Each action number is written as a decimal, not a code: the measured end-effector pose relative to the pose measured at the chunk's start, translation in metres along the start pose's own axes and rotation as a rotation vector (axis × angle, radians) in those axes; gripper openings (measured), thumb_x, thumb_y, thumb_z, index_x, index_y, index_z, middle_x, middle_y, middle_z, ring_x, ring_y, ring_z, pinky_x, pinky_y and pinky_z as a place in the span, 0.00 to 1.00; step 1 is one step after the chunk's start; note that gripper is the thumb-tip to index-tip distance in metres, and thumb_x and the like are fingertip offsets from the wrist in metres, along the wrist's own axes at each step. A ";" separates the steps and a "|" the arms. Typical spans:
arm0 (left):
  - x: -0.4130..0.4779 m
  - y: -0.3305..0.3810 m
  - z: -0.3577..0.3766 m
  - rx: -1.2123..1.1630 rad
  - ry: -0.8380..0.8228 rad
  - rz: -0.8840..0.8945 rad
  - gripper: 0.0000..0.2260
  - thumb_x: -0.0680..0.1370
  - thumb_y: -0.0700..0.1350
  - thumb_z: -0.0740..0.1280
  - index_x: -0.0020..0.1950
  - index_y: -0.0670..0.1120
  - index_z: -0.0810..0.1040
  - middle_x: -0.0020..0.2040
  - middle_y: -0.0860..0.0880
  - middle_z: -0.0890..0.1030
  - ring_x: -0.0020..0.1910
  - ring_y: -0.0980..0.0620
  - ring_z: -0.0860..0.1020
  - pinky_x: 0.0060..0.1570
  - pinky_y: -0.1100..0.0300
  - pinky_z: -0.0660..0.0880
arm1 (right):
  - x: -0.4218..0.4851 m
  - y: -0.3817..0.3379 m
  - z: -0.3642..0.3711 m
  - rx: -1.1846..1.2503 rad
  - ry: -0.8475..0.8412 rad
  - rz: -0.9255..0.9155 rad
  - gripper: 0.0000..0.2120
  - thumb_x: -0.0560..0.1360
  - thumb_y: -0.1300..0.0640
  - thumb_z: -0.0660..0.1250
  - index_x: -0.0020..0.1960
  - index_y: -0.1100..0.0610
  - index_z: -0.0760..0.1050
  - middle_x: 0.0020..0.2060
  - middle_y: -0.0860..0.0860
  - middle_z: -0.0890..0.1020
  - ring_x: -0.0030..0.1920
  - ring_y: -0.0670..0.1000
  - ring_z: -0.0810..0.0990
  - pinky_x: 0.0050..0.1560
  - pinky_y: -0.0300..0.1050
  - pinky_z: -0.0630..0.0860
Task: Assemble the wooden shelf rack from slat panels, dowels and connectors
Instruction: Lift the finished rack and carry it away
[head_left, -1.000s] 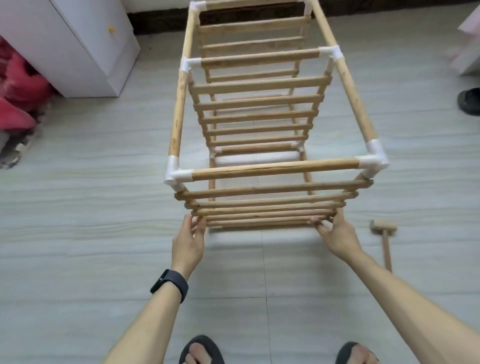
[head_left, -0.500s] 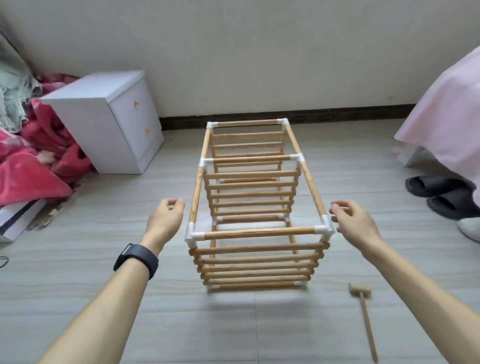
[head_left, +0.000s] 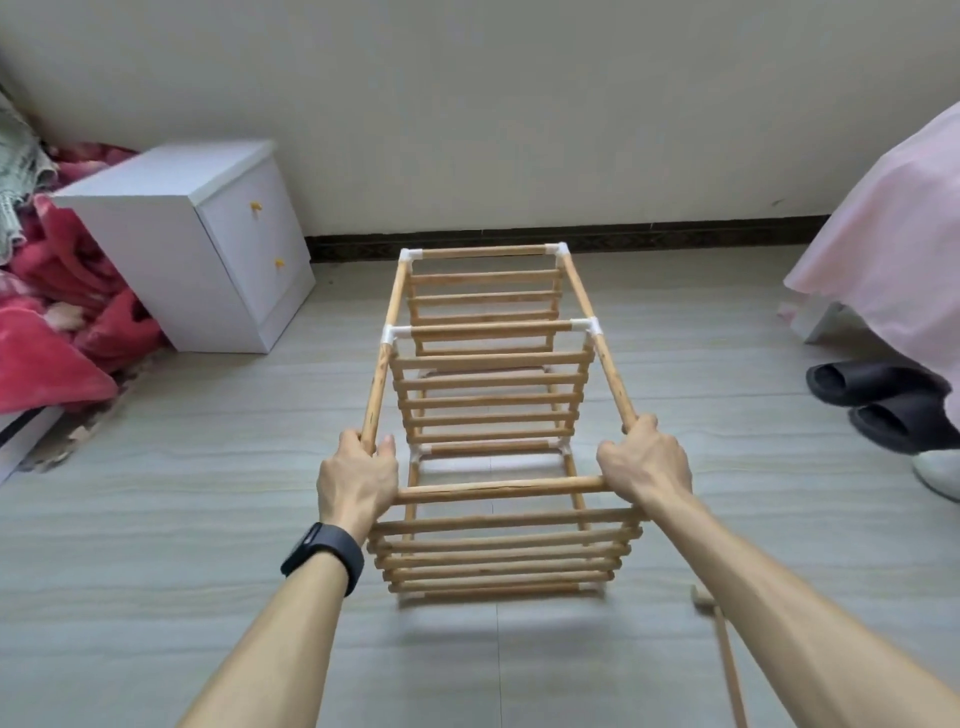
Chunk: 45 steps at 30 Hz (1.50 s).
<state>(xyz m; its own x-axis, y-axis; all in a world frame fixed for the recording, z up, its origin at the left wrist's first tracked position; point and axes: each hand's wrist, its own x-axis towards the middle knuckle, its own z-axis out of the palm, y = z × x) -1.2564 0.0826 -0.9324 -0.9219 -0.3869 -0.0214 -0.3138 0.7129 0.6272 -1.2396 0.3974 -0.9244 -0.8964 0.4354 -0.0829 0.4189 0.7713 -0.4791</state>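
Observation:
The wooden shelf rack (head_left: 493, 395) lies on its side on the floor, running away from me, with several slat panels joined by round dowels and white corner connectors (head_left: 582, 326). My left hand (head_left: 356, 480) grips the rack's near upper left corner, covering the connector there. My right hand (head_left: 644, 462) grips the near upper right corner the same way. A dowel (head_left: 498, 487) spans between my two hands.
A small wooden mallet (head_left: 719, 654) lies on the floor by my right forearm. A white nightstand (head_left: 208, 244) stands at the left beside red bedding (head_left: 47, 332). Black slippers (head_left: 883, 400) and a pink-covered bed (head_left: 904, 234) are at the right. The wall's dark skirting (head_left: 675, 234) runs behind the rack.
My hands left the rack's lower near slats, rose to either side of it, and now grip its two near upper corners. My view tilted up toward the wall.

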 end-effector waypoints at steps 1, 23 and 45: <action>-0.002 -0.001 0.000 -0.010 0.023 0.004 0.15 0.83 0.58 0.58 0.49 0.47 0.72 0.39 0.45 0.78 0.35 0.46 0.76 0.30 0.56 0.69 | -0.003 0.001 0.000 0.017 0.015 -0.011 0.18 0.77 0.48 0.61 0.61 0.60 0.68 0.43 0.55 0.77 0.41 0.57 0.77 0.37 0.47 0.71; -0.091 -0.070 0.037 -0.299 0.214 0.093 0.20 0.86 0.56 0.49 0.78 0.58 0.60 0.43 0.52 0.80 0.38 0.54 0.77 0.40 0.56 0.70 | -0.085 0.065 0.078 0.461 0.357 -0.197 0.15 0.85 0.47 0.48 0.67 0.53 0.62 0.43 0.48 0.76 0.36 0.50 0.71 0.40 0.47 0.65; -0.053 -0.167 0.149 -0.193 -0.234 -0.216 0.06 0.86 0.53 0.49 0.56 0.57 0.64 0.50 0.51 0.79 0.45 0.46 0.77 0.45 0.52 0.70 | -0.030 0.113 0.213 0.333 -0.122 0.241 0.07 0.85 0.48 0.51 0.57 0.51 0.58 0.51 0.53 0.75 0.49 0.59 0.75 0.48 0.52 0.69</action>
<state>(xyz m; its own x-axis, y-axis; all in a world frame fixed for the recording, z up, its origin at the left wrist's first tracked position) -1.1886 0.0716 -1.1522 -0.8729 -0.3564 -0.3331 -0.4791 0.4975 0.7232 -1.1959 0.3722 -1.1618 -0.7976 0.5111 -0.3202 0.5668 0.4538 -0.6876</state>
